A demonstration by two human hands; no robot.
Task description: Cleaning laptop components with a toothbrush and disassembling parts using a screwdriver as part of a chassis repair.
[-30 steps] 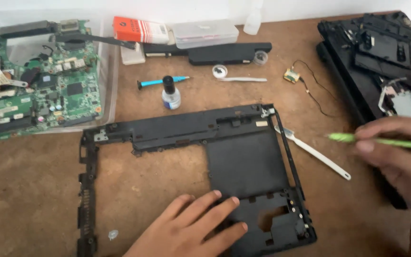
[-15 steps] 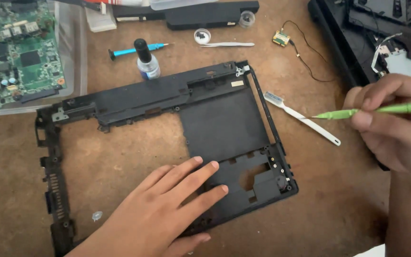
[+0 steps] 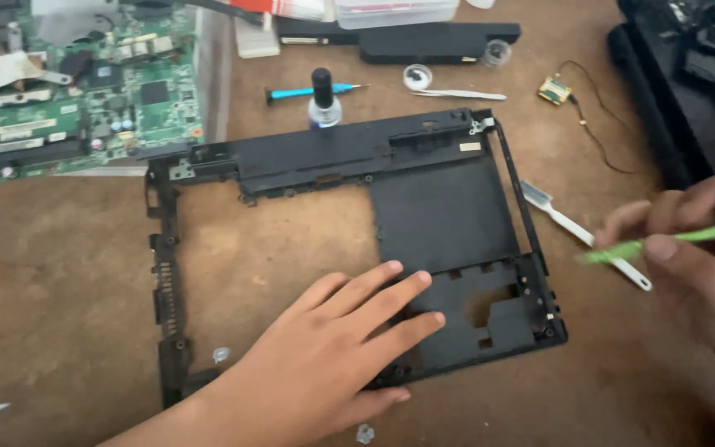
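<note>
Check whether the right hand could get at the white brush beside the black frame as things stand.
Probably yes: the right hand, holding a green tool, hovers just over the white brush, which lies uncovered on the table beside the black frame.

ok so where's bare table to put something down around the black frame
Bare brown table lies left of the black frame, below the green circuit board. Another bare patch shows inside the frame's open cutout, above the left hand. The top edge is crowded: small bottle, blue screwdriver. On the right, the right hand and white brush take space.
</note>
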